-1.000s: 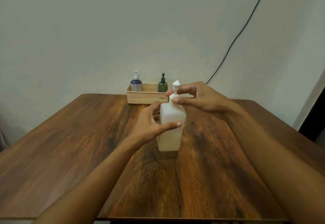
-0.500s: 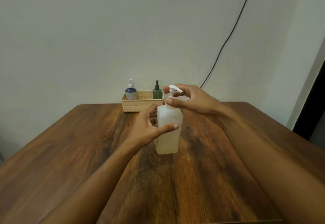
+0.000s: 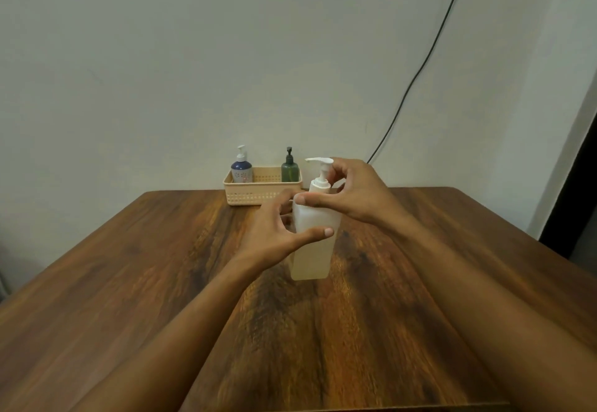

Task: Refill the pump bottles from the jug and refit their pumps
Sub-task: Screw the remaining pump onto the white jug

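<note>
Fingers of the left hand [image 3: 277, 234] curl round the pump bottle [image 3: 311, 259], thumb across its near face, the others behind. Firm hold; the bottle stands upright mid-bench [image 3: 145, 266], well short of the basket. Right hand [image 3: 358, 192] pinches the pump [image 3: 322, 174] at its collar, fingers bent close, thumb laid along the bottle's shoulder. Change over the last second: the nozzle has swung round and now points left, while the bottle kept its spot, so the pump is being turned on its thread. Whether on or off, cannot tell. No jug in view, which leans me toward unscrewing ahead of a refill; a guess only. Bottle: squarish, flat-sided, translucent white plastic, probably slick. Its lower part reads yellowish, either liquid or wood showing through; unclear. Pump: white hard plastic, long flat spout. Bench: dark varnished wood, bold grain. At the far edge by the wall, a beige perforated basket [image 3: 258, 196] holds a blue bottle [image 3: 241, 171] and a green bottle [image 3: 289, 169], both with pumps fitted. Black cable [image 3: 420, 72] runs down the wall.
</note>
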Action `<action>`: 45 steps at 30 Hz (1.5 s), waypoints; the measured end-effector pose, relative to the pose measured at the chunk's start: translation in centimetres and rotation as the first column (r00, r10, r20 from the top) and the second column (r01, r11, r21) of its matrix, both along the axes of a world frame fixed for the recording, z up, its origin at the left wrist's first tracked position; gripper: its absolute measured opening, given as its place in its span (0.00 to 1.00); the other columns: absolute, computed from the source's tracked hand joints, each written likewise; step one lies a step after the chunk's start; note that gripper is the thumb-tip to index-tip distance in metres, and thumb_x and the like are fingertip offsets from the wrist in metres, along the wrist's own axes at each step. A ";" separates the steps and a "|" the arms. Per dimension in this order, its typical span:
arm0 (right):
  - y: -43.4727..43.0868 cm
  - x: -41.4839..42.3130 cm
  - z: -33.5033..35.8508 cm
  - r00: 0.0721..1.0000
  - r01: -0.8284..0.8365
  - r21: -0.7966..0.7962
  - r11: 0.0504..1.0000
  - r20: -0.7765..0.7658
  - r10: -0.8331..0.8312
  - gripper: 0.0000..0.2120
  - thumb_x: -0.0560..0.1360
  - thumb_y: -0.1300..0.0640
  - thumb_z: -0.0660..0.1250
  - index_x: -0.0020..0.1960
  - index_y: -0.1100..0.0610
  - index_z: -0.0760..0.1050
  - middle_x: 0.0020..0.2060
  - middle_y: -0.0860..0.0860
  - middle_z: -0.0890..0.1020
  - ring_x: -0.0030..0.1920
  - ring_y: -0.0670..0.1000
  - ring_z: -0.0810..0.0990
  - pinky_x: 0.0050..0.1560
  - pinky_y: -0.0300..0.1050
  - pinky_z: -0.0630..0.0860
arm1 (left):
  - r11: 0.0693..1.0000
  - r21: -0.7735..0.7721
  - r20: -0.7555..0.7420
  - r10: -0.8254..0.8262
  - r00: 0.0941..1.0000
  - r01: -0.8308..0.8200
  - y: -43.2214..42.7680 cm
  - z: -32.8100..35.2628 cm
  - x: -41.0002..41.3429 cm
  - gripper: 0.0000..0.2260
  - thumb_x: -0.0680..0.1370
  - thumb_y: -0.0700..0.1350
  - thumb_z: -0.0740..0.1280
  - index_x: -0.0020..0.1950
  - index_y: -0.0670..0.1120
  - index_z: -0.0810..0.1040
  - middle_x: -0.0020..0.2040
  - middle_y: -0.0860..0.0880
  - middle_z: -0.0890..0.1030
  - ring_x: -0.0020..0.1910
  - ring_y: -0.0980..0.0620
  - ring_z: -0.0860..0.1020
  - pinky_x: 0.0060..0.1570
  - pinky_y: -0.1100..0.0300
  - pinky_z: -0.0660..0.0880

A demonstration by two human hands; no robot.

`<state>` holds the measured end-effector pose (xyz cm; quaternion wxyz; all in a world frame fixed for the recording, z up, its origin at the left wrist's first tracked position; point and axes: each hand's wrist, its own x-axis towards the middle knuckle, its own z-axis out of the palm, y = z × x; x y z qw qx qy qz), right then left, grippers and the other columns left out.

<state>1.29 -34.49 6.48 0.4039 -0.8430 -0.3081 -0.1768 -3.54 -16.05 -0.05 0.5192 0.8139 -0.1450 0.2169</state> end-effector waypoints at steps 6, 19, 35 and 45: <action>-2.3 0.6 2.5 0.930 -0.268 -0.012 0.963 -0.264 0.255 0.22 0.76 0.36 0.71 0.67 0.44 0.82 0.64 0.42 0.84 0.67 0.43 0.81 0.68 0.51 0.76 | 1.000 -0.005 0.000 -0.014 1.000 0.014 -0.3 0.1 0.1 0.37 0.64 0.66 0.81 0.70 0.57 0.76 0.65 0.56 0.82 0.64 0.54 0.81 0.62 0.44 0.82; 0.3 0.0 0.0 0.997 0.071 0.068 0.995 0.025 -0.073 0.30 0.62 0.28 0.80 0.44 0.54 0.81 0.41 0.50 0.87 0.44 0.53 0.86 0.43 0.53 0.82 | 1.000 -0.007 0.048 0.006 0.999 -0.006 -1.1 0.1 0.0 0.37 0.65 0.65 0.81 0.72 0.63 0.73 0.64 0.60 0.81 0.63 0.58 0.81 0.60 0.50 0.83; -1.3 -0.6 0.2 0.990 -0.075 0.018 0.997 -0.123 0.076 0.20 0.74 0.44 0.79 0.62 0.52 0.87 0.67 0.46 0.84 0.64 0.48 0.83 0.67 0.60 0.80 | 0.999 -0.007 0.027 0.049 0.998 -0.049 -0.2 -0.3 -0.1 0.39 0.64 0.67 0.80 0.71 0.54 0.76 0.66 0.53 0.82 0.64 0.52 0.81 0.59 0.46 0.83; 0.4 -2.3 -1.7 0.976 0.180 -0.074 0.981 0.141 -0.168 0.26 0.77 0.39 0.73 0.68 0.55 0.83 0.62 0.52 0.86 0.57 0.49 0.81 0.58 0.53 0.82 | 0.999 -0.027 0.010 0.048 0.999 -0.047 -0.3 -1.1 0.0 0.41 0.63 0.66 0.80 0.71 0.50 0.76 0.66 0.51 0.82 0.64 0.51 0.82 0.58 0.46 0.84</action>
